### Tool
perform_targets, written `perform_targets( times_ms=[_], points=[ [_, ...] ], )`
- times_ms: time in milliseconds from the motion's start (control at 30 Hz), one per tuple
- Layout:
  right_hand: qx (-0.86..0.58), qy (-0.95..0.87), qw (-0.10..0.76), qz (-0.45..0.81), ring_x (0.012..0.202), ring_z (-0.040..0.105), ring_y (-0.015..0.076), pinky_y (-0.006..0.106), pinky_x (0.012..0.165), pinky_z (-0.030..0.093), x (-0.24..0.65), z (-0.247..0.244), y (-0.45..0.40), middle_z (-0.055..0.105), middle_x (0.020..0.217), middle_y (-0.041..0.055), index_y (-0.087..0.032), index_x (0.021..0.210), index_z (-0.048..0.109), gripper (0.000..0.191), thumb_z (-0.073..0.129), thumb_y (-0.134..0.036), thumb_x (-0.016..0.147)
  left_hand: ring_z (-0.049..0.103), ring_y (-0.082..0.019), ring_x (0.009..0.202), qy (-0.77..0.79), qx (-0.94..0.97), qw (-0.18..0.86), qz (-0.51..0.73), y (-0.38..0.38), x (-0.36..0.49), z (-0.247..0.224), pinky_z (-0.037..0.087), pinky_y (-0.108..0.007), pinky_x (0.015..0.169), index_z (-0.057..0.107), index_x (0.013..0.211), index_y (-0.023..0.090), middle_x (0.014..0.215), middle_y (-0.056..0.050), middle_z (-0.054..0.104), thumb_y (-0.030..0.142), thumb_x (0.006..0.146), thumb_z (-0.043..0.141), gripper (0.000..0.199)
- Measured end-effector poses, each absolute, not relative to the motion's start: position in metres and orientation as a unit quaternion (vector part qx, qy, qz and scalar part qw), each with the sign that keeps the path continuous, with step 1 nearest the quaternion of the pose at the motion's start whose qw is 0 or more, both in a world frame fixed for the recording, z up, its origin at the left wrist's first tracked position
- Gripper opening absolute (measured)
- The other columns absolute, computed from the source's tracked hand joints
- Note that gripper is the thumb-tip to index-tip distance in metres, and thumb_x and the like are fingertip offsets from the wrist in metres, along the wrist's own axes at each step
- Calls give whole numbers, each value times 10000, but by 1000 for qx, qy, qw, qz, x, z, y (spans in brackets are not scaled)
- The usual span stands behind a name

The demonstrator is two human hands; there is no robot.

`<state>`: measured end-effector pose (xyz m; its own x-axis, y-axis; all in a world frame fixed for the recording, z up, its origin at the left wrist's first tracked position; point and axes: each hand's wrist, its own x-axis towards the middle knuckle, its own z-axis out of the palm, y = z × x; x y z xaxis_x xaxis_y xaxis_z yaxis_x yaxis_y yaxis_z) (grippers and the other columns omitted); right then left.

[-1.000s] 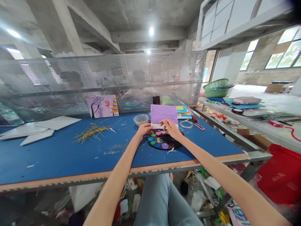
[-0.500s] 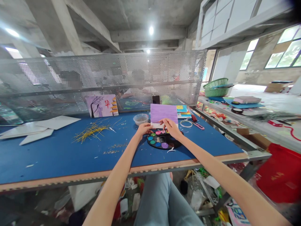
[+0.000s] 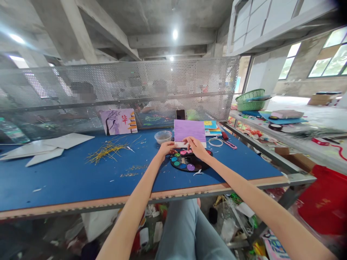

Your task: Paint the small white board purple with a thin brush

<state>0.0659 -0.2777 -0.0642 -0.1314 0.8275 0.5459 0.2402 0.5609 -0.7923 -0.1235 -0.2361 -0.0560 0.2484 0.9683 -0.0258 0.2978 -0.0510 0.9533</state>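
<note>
A board painted purple (image 3: 189, 130), with a white strip along its bottom edge, leans tilted up in front of me. At its lower left corner, my left hand (image 3: 165, 148) is closed, fingertips pinching the edge. My right hand (image 3: 197, 148) hovers over the white strip with bent fingers drawn together; whatever they may hold is too small to make out. Below both hands lies a black paint palette (image 3: 176, 168) with wells of green, blue, purple and pink, partly covered by my right hand. A clear plastic bowl (image 3: 163, 136) stands just behind my left hand.
A finished-looking picture (image 3: 119, 122) leans on the perforated metal screen (image 3: 162, 76), near a phone (image 3: 180, 115). Yellow stalks (image 3: 107, 151) and white boards (image 3: 46, 146) lie left. Right are a tape ring (image 3: 215, 142), a pink cutter (image 3: 230, 144) and the table's edge.
The view has shifted very slightly. Both hands stay in nearly the same places at the board, with no clear movement of the fingers.
</note>
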Motion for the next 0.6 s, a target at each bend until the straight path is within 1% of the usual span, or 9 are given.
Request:
perform_targets(
  times_ms=[133,300,500,600],
  points=[
    [-381,-702,536,273,601,571,114,242,548,458,66,-64,-278,651,922,43,-192,1022,611,461,318,-544,962,647,-149,816,502,632,471,356,-235,-123,-57,565,-324,719,616,1095,133,1007,-53,656,322,932,601,250],
    [-391,-701,535,262,589,565,111,244,560,457,65,-64,-278,647,899,39,-183,1001,615,443,322,-514,969,647,-150,820,503,634,470,353,-235,-123,-57,565,-327,721,616,1098,133,1011,-54,656,322,933,599,252],
    [-389,-712,525,257,609,583,111,236,566,460,65,-65,-277,656,934,37,-194,1028,616,442,306,-504,976,646,-150,819,506,635,469,348,-235,-124,-57,565,-323,717,613,1100,133,1010,-54,653,318,933,599,250],
    [-400,-710,524,247,601,577,115,237,560,452,65,-65,-277,652,908,37,-191,1012,615,434,315,-501,975,646,-154,833,505,637,469,345,-234,-124,-57,566,-329,725,610,1112,135,1029,-58,650,315,932,600,255]
  ],
)
